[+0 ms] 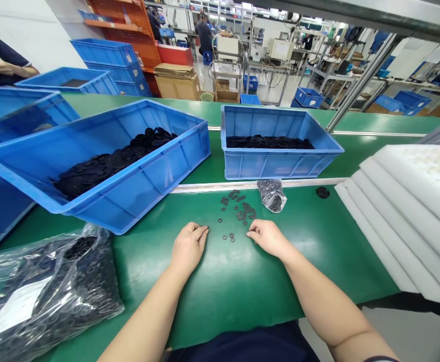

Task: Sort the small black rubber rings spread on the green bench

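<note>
Small black rubber rings (237, 207) lie scattered on the green bench mat (238, 296), just beyond my hands. My left hand (189, 246) rests on the mat with its fingers curled, close to a few rings at its fingertips. My right hand (268, 238) lies to the other side of those rings, its fingers also drawn in. Neither hand clearly shows a ring between its fingers. A small clear bag of rings (271, 195) lies past my right hand, and a large clear bag of black rings (50, 296) sits at the near left.
Two blue plastic crates (129, 186) (280, 171) hold loose black rings at the back of the bench. More blue crates (24, 120) are stacked at the left. White foam sheets (404, 216) are piled at the right. A co-worker's hand (5, 65) shows at the far left.
</note>
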The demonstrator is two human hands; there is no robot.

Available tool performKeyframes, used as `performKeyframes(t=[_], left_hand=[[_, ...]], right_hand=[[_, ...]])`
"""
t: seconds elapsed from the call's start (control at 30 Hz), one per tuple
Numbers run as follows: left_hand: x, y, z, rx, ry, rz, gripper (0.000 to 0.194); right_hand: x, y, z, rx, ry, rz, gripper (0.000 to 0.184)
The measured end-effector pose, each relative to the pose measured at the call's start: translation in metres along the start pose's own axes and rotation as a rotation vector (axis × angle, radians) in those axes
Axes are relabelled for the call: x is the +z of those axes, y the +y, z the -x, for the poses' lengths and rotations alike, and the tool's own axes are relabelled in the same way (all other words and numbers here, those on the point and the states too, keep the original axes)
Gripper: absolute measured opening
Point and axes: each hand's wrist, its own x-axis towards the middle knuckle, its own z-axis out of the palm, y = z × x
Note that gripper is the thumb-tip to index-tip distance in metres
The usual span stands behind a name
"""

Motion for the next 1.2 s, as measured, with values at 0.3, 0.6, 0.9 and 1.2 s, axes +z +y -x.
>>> performKeyframes(t=[0.3, 0.6, 0.9, 1.2], left_hand=[[-0.005, 0.01, 0.003, -0.085, -0.069, 0.103, 0.025], [0.008, 0.01, -0.041, -0.182, -0.132, 0.289, 0.012], [0.022, 0.011, -0.046, -0.084, -0.087, 0.306, 0.01], [0.025, 0.009, -0.043, 0.004, -0.092, 0.312, 0.014]], right_hand=[[-0.017, -0.001, 0.001, -0.007, -0.006, 0.112, 0.007], [-0.028, 0.006, -0.001, 0.014, -0.011, 0.142, 0.014], [-0.032, 0.008, 0.001, -0.006, -0.044, 0.169, 0.019], [-0.031, 0.002, 0.002, 0.013, -0.04, 0.192, 0.012]])
